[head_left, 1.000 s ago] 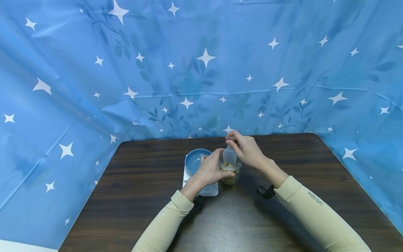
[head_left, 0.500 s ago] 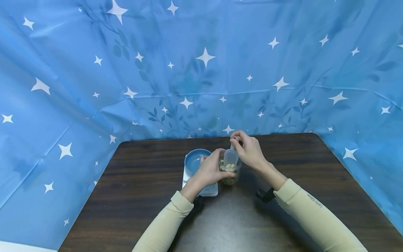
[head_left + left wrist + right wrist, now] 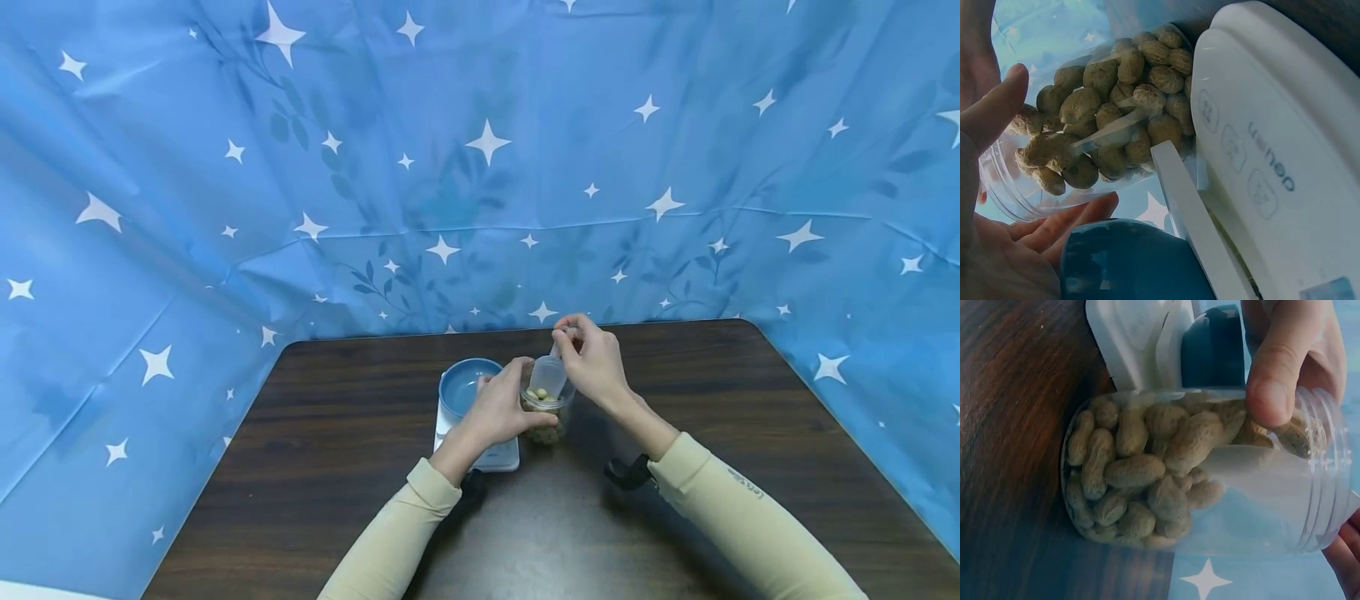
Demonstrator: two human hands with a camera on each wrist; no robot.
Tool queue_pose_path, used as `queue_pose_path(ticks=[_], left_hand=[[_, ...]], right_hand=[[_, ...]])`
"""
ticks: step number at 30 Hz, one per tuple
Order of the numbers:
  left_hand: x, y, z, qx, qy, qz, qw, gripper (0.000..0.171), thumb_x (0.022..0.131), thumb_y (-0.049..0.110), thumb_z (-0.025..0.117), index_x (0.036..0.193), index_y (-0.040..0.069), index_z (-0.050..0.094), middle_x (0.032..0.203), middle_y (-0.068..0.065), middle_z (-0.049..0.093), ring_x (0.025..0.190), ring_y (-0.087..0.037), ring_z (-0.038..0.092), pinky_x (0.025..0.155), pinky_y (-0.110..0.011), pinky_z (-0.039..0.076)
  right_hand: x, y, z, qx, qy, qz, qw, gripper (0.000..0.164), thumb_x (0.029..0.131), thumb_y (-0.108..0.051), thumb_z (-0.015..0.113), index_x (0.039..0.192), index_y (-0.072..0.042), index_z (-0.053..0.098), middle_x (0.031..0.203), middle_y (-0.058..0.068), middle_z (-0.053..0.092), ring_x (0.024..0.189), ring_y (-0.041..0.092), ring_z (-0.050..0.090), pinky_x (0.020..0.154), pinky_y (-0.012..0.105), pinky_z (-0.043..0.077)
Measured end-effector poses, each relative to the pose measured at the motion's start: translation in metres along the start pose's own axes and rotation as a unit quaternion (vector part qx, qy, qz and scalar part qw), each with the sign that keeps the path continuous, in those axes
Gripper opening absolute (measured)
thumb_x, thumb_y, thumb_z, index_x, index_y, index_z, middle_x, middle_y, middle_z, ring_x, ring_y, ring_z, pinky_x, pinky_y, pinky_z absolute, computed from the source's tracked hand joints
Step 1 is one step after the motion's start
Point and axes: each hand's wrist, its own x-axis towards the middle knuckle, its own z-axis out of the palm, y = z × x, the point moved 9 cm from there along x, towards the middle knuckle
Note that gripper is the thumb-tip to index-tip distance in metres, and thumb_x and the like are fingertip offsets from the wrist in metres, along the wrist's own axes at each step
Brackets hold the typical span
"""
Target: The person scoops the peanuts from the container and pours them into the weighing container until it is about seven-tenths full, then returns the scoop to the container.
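A clear plastic jar (image 3: 544, 433) of unshelled peanuts (image 3: 1136, 471) stands upright on the table. My left hand (image 3: 501, 407) grips it near the rim, thumb on the near side. From above, my right hand (image 3: 592, 358) pinches the handle of a whitish translucent scoop (image 3: 549, 377). The scoop tilts inside the jar with its lower end among the peanuts, as the right wrist view also shows. A few peanuts lie at the scoop's mouth. Left of the jar, a blue bowl (image 3: 456, 388) rests on a white kitchen scale (image 3: 501, 456), partly hidden by my left hand.
The dark wooden table (image 3: 337, 467) reaches around all of this. At its back edge hangs a blue curtain (image 3: 420, 167) with white stars. The scale is close beside the jar in the left wrist view.
My right hand has shifted slightly right, and the scoop now leans more, with its handle toward the right. My left hand keeps its hold on the jar.
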Motion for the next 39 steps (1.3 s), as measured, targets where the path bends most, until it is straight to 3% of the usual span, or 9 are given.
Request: queue_pose_path(ticks=[3,8,12,17,22,31,33,39], left_hand=[[-0.001,-0.001,0.001,0.0,-0.001,0.001,1.0,0.096,0.081,0.048,0.087,0.153,0.007,0.039,0.135,-0.004,0.06,0.122,-0.02,0.058,0.108,-0.07,0.027],[0.001,-0.001,0.001,0.003,-0.001,0.0,1.0,0.095,0.082,0.048,0.087,0.153,0.009,0.039,0.134,-0.003,0.06,0.121,-0.019,0.058,0.108,-0.068,0.028],[0.001,0.0,0.001,0.005,-0.002,0.001,1.0,0.094,0.081,0.047,0.088,0.152,0.008,0.039,0.135,-0.004,0.061,0.122,-0.021,0.059,0.108,-0.067,0.029],[0.003,0.001,0.0,0.01,-0.001,-0.004,0.9999,0.092,0.08,0.045,0.089,0.15,0.009,0.041,0.133,-0.003,0.061,0.12,-0.018,0.059,0.109,-0.068,0.028],[0.004,0.001,0.0,0.01,-0.001,-0.009,0.9999,0.092,0.079,0.047,0.089,0.149,0.009,0.042,0.136,-0.003,0.061,0.122,-0.018,0.059,0.11,-0.069,0.026],[0.004,-0.001,-0.002,-0.005,0.006,-0.012,0.9999,0.089,0.078,0.046,0.091,0.146,0.011,0.045,0.133,-0.002,0.06,0.118,-0.016,0.059,0.108,-0.065,0.028],[0.003,-0.002,-0.002,-0.009,0.007,-0.014,0.9998,0.09,0.077,0.045,0.091,0.146,0.01,0.045,0.134,-0.002,0.059,0.119,-0.017,0.059,0.109,-0.066,0.026],[0.003,0.0,-0.001,-0.012,0.007,-0.009,0.9999,0.09,0.078,0.044,0.091,0.147,0.01,0.045,0.131,-0.001,0.06,0.116,-0.018,0.061,0.108,-0.066,0.027]], right_hand=[[-0.001,-0.003,0.006,-0.002,-0.021,-0.017,1.0,0.007,0.104,-0.009,0.063,0.105,-0.002,0.066,0.066,-0.004,0.064,0.043,0.005,0.042,0.041,0.026,0.032],[0.003,-0.005,0.005,-0.01,-0.021,-0.016,1.0,0.006,0.103,-0.007,0.064,0.104,-0.002,0.066,0.065,-0.005,0.064,0.042,0.005,0.043,0.04,0.028,0.033],[0.002,0.0,0.003,-0.016,-0.006,0.019,1.0,0.009,0.104,-0.01,0.062,0.104,-0.003,0.066,0.064,-0.003,0.064,0.038,0.006,0.039,0.039,0.028,0.032],[-0.002,0.009,-0.002,0.006,0.016,0.055,0.998,0.012,0.104,-0.011,0.061,0.106,0.0,0.067,0.064,0.002,0.066,0.043,0.01,0.046,0.041,0.025,0.035],[-0.006,0.011,-0.01,0.018,0.054,0.061,0.996,0.009,0.103,-0.009,0.064,0.104,-0.001,0.068,0.062,0.0,0.066,0.05,0.013,0.054,0.047,0.023,0.039],[-0.003,0.008,-0.014,0.015,0.092,0.046,0.995,0.009,0.101,-0.008,0.064,0.103,-0.001,0.068,0.064,-0.001,0.068,0.05,0.011,0.054,0.049,0.021,0.039],[-0.002,0.008,-0.013,0.013,0.088,0.046,0.995,0.009,0.101,-0.008,0.065,0.103,-0.001,0.068,0.064,-0.001,0.068,0.05,0.011,0.055,0.049,0.021,0.039],[-0.004,0.007,0.0,-0.005,0.027,0.053,0.998,0.014,0.104,-0.011,0.061,0.107,0.0,0.067,0.064,-0.001,0.065,0.048,0.014,0.051,0.043,0.026,0.038]])
